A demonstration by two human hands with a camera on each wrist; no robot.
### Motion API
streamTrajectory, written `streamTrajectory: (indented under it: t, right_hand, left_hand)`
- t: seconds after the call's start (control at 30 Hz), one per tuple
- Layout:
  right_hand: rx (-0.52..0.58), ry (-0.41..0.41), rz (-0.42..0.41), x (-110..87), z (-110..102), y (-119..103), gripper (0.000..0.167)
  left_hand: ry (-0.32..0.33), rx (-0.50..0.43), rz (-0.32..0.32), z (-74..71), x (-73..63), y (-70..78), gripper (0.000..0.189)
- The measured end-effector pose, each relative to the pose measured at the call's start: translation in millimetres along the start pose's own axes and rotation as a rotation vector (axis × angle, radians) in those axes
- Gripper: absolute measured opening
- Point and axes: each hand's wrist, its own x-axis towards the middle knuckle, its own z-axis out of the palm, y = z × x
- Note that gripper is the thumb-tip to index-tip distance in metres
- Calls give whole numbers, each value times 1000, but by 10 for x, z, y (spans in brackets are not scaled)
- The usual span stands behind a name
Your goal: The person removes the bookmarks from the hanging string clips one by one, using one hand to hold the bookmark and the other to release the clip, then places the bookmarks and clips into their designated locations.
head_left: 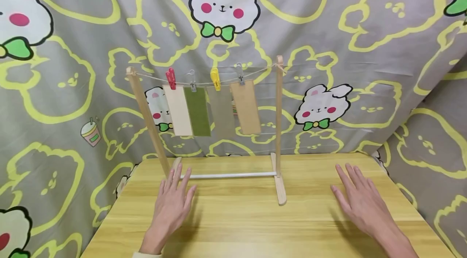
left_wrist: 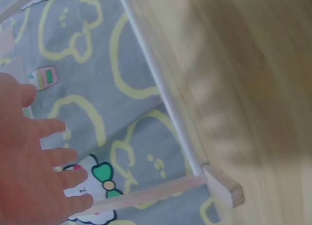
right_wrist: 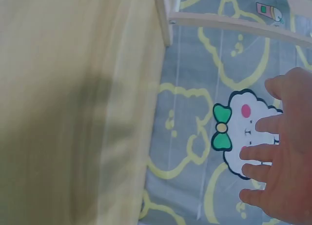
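Over table [head_left: 255,217], left hand [head_left: 171,205] near rack [head_left: 279,120], right hand [head_left: 365,207] apart; both hands spread, empty.

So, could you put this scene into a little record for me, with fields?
Rack: on table, string across its top
Hung, left to right: cream strip, red clip; green strip, grey clip; grey-brown strip, yellow clip; tan strip, second grey clip
Left hand: near the rack's left foot, holding nothing
Right hand: right of the rack, holding nothing
Behind: patterned curtain
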Motion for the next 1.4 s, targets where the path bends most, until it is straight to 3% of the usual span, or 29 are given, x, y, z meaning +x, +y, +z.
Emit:
streamTrajectory:
  t: [0.33, 0.53, 0.83, 1.13, 1.4]
  right_hand:
    - [76, 79, -33, 74, -62, -68, 66]
    - [145, 108, -36, 108, -106, -135, 67]
    - [234, 165, -41, 222, -168, -286, 67]
    - [311, 256, -30, 331, -205, -389, 67]
    - [313, 340, -93, 449, -215, -444, 80]
  left_hand:
    - [22, -51, 14, -105, 99, 157, 60]
    - [76, -110, 48, -146, 154, 251, 58]
    - [202, -301, 106, -133, 219, 369, 53]
    - [273, -491, 130, -154, 332, 545, 52]
    - [327, -586, 164, -167, 466, 650, 50]
